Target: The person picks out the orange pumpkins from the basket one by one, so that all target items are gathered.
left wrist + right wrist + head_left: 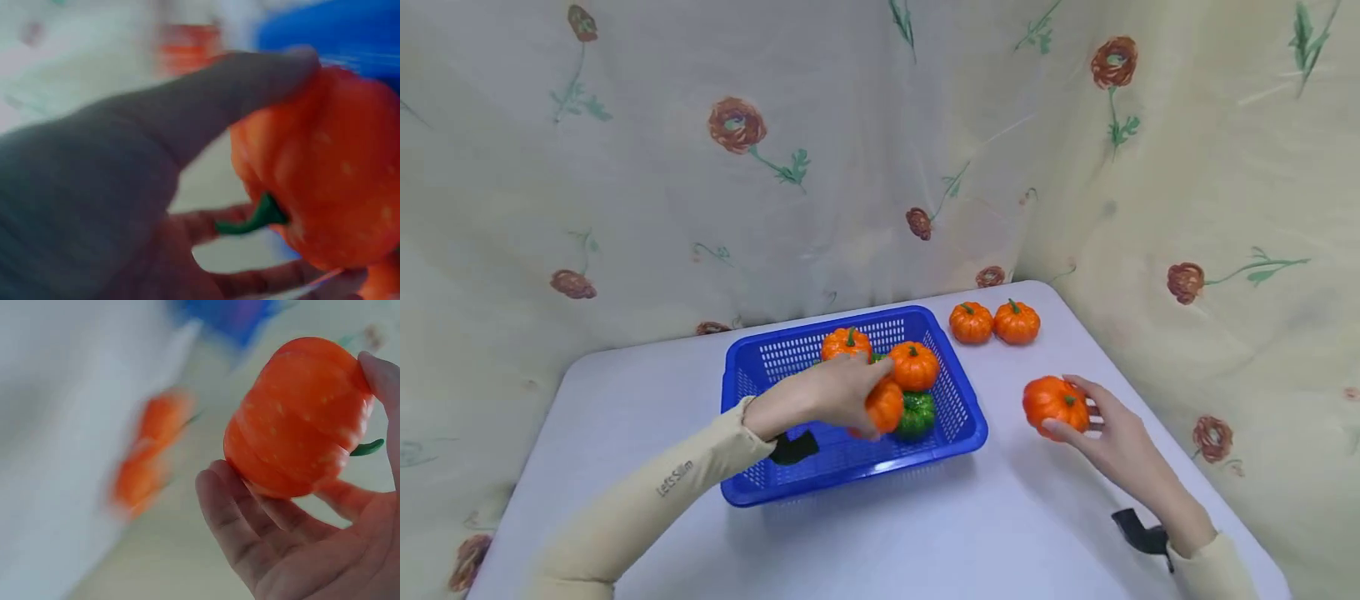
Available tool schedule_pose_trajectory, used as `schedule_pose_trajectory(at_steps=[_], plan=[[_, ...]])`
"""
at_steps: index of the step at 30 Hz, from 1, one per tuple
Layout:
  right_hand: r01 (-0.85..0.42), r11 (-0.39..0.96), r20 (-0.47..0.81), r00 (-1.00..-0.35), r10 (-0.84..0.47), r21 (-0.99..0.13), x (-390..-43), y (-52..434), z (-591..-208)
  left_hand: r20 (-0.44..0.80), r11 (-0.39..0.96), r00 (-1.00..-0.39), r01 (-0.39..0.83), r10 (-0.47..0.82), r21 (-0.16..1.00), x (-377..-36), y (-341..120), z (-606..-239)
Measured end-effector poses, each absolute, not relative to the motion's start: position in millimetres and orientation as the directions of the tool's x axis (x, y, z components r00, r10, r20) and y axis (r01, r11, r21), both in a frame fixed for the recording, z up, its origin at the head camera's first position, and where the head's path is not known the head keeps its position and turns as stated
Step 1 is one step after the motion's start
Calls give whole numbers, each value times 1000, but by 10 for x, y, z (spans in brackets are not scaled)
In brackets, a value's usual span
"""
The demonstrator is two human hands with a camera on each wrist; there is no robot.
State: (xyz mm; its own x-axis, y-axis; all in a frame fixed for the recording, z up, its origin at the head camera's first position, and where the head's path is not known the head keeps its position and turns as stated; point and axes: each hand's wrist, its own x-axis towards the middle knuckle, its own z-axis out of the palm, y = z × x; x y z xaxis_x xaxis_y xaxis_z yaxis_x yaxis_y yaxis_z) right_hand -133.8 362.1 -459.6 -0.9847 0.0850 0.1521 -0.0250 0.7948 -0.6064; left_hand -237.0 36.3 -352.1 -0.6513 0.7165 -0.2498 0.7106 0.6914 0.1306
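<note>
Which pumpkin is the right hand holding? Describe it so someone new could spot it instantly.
Start at the blue perforated plastic basket on the pale table. Look right of it, near the table's right edge: the right hand grips a small orange ribbed toy pumpkin with a green stem. It is the only orange pumpkin outside the basket held in a hand; the pair of orange toy pumpkins farther back sit untouched.

The only readable lettering is on the left sleeve (647,492), seen in the head view: small grey print running along the forearm that appears to read "LetsSlim". Nothing else in the head view bears readable text, and both wrist views are too blurred to show any writing.
</note>
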Motion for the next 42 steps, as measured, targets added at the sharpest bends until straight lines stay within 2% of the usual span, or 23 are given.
schedule_pose_trajectory(at_steps=[4,8,13,16,18,20,23,26,28,31,35,39,42], plan=[[-237,810,165,-971,-175,-536,-1614,3065,-4126,-342,750,-670,618,659,234,-2630,93,-4031],[-381,811,42,-913,-406,-443,-1888,2680,-4071,-368,754,-658,578,656,311,-2702,70,-4341],[-415,831,-75,-878,-472,-371,-2021,2563,-4264,-425,741,-612,603,667,295,-2650,11,-4433],[-457,815,-64,-858,-509,-357,-2048,2515,-4307,-437,748,-612,595,659,294,-2612,-114,-4449],[-476,790,-44,-846,-531,-387,-2105,2484,-4294,-441,759,-621,579,648,299,-2586,-220,-4469],[-469,772,-13,-851,-525,-429,-2233,2496,-4267,-446,764,-623,557,643,324,-2559,-314,-4492],[-392,814,30,-907,-421,-429,-2619,2668,-4294,-448,760,-614,539,650,363,-2524,-390,-4510],[-249,919,3,-966,-260,-305,-3156,2970,-4425,-453,764,-615,536,645,360,-2494,-397,-4492],[-165,964,-55,-982,-180,-209,-3493,3168,-4579,-460,773,-622,539,634,336,-2474,-388,-4465],[-142,976,-127,-978,-164,-166,-3842,3414,-4854,-456,781,-637,547,622,301,-2438,-395,-4398],[-187,969,-78,-976,-202,-163,-3977,3616,-5143,-458,797,-653,519,603,310,-2417,-433,-4248],[-214,964,55,-977,-208,-159,-3881,3736,-5247,-483,823,-667,479,567,304,-2473,-496,-4082],[-201,960,104,-978,-183,-195,-3733,3827,-5263,-493,830,-669,478,556,287,-2537,-540,-3989]])
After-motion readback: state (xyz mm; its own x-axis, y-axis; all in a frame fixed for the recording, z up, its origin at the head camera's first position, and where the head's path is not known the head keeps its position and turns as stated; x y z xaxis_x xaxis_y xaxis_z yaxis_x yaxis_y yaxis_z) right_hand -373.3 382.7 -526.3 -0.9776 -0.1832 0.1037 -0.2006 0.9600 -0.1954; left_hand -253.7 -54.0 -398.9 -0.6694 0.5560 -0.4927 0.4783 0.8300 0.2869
